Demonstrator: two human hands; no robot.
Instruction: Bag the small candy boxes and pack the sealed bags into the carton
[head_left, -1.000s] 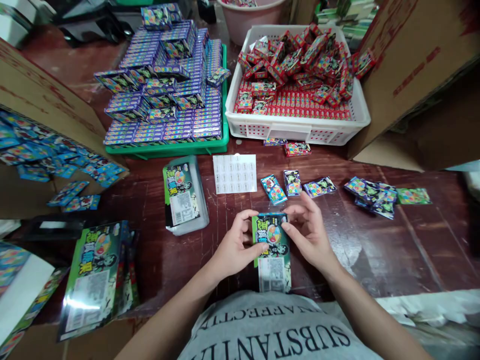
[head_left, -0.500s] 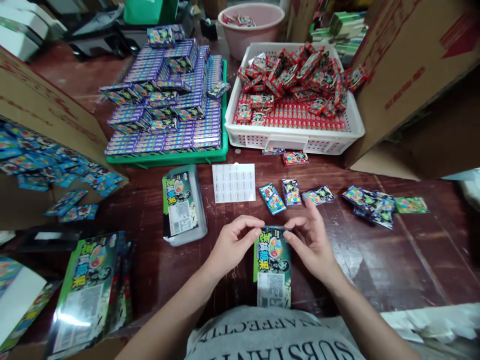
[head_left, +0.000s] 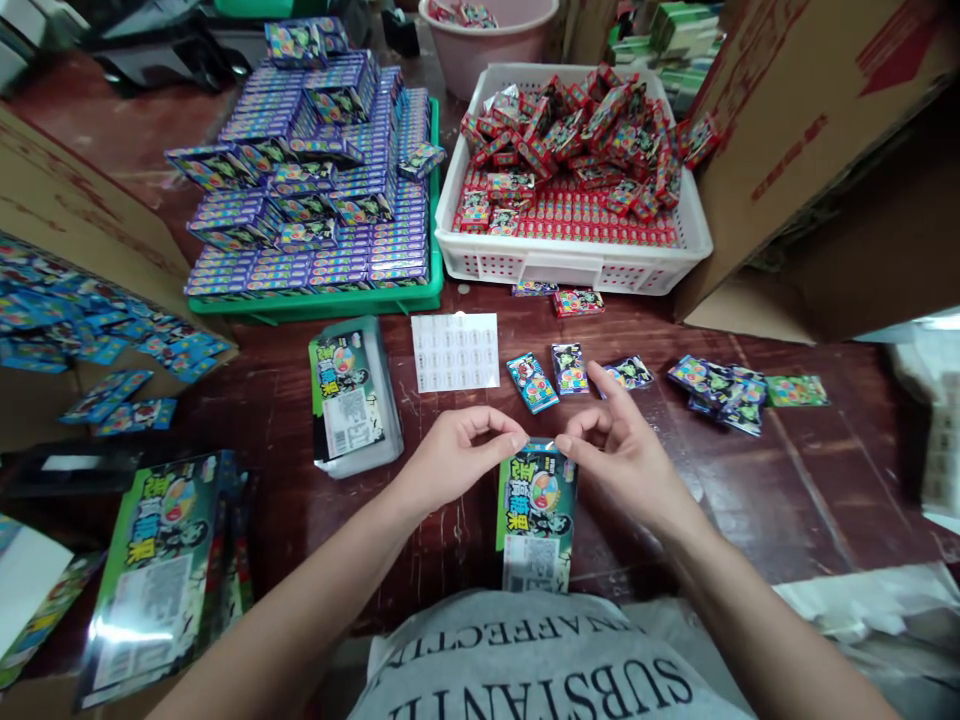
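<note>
A green and black printed clear packet [head_left: 535, 515] stands on the dark wooden table right in front of me. My left hand [head_left: 457, 460] pinches its top left corner with thumb and forefinger. My right hand [head_left: 619, 450] pinches the top right corner, its other fingers spread upward. Just beyond lie three small candy packs [head_left: 570, 372] in a row. A white sticker sheet [head_left: 455, 351] lies flat beside them. A second filled clear packet [head_left: 351, 395] rests to the left.
A green tray [head_left: 322, 300] piled with purple boxes and a white basket [head_left: 570, 262] of red boxes stand at the back. Cardboard boxes flank both sides. Flat green packets [head_left: 157, 560] lie at lower left, loose packs [head_left: 720, 385] at the right.
Both hands have slid from the packet's sides up to its top edge, now pinching the corners. The camera view shifted slightly.
</note>
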